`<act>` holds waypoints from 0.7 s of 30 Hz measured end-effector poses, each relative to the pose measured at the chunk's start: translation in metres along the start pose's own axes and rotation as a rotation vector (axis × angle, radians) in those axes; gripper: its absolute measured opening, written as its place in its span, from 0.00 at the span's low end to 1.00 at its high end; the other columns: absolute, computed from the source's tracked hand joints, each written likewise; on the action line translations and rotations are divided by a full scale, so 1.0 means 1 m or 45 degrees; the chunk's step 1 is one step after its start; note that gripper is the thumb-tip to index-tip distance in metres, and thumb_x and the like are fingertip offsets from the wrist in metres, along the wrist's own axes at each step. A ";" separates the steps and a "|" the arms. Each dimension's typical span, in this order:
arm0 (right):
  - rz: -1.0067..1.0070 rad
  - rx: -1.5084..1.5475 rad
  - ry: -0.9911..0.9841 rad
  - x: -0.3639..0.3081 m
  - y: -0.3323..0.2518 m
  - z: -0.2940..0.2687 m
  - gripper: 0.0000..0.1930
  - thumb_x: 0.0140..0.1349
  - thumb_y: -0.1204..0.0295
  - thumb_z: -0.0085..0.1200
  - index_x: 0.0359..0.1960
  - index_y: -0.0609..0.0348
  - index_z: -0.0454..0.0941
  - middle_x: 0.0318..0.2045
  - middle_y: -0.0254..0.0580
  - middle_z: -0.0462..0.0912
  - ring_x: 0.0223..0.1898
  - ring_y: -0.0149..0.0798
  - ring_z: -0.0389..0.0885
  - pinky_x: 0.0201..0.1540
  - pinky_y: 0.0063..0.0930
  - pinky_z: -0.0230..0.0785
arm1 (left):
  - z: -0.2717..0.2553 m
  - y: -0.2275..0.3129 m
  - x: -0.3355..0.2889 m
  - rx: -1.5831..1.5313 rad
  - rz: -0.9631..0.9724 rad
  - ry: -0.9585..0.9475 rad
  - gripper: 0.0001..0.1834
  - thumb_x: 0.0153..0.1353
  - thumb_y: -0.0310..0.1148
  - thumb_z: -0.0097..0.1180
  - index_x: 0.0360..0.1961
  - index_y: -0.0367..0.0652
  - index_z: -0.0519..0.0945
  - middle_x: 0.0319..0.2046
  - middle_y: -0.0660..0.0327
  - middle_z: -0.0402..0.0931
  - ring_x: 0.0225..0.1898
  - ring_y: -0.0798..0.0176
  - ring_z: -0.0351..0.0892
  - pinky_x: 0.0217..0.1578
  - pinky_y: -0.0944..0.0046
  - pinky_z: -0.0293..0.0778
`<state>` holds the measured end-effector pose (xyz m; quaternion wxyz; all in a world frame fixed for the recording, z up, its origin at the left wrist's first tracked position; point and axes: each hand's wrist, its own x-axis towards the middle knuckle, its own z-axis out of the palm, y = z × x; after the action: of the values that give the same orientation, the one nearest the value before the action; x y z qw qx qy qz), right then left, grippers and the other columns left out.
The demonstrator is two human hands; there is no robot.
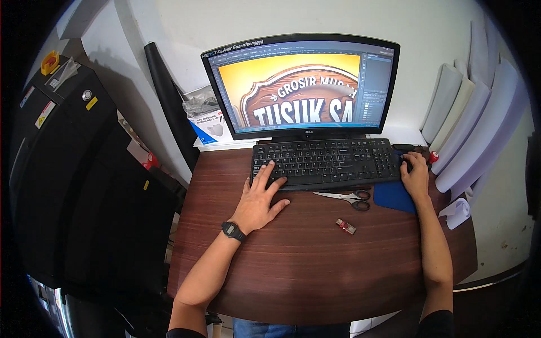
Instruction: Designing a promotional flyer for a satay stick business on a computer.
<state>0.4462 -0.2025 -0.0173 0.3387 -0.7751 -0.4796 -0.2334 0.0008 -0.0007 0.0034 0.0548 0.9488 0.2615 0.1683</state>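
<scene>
My left hand [257, 200] lies with fingers spread, its fingertips at the lower left keys of a black keyboard [315, 163]; a black digital watch [233, 230] is on that wrist. At the keyboard's right end my right hand [416, 176] is curled over a dark computer mouse [407, 164], mostly hidden under the fingers, on a blue mouse pad [393, 197]. Behind the keyboard stands a monitor [304, 84], displaying a wooden sign design with white lettering on yellow in an editing program.
On the brown desk [315, 270], scissors with black handles [359, 199] lie below the keyboard, near a red USB stick [345, 226]. Rolled white sheets [473, 124] lean at the right. A face mask box [214, 129] sits left of the monitor; a large black machine [84, 169] stands further left.
</scene>
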 end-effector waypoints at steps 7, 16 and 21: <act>-0.002 0.004 0.013 0.000 -0.003 0.000 0.12 0.61 0.74 0.60 0.44 0.64 0.87 0.49 0.52 0.85 0.52 0.56 0.82 0.58 0.45 0.75 | 0.001 0.000 0.000 0.024 0.017 -0.031 0.30 0.71 0.55 0.59 0.70 0.56 0.75 0.80 0.46 0.47 0.80 0.38 0.47 0.71 0.24 0.55; 0.020 -0.013 -0.007 0.000 -0.002 0.000 0.13 0.61 0.74 0.59 0.45 0.65 0.87 0.50 0.53 0.85 0.53 0.57 0.82 0.59 0.45 0.75 | 0.001 0.000 0.000 0.039 0.002 -0.057 0.30 0.71 0.55 0.58 0.70 0.56 0.76 0.80 0.47 0.48 0.81 0.39 0.46 0.71 0.24 0.55; 0.004 -0.001 -0.004 0.000 -0.003 -0.001 0.13 0.61 0.74 0.59 0.45 0.65 0.87 0.50 0.53 0.85 0.53 0.57 0.82 0.58 0.45 0.75 | 0.002 -0.001 0.000 0.045 0.011 -0.045 0.32 0.70 0.55 0.59 0.70 0.54 0.74 0.80 0.46 0.47 0.80 0.39 0.47 0.72 0.25 0.55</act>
<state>0.4436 -0.2023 -0.0153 0.3380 -0.7763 -0.4790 -0.2318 0.0011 -0.0003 0.0016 0.0418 0.9536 0.2595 0.1471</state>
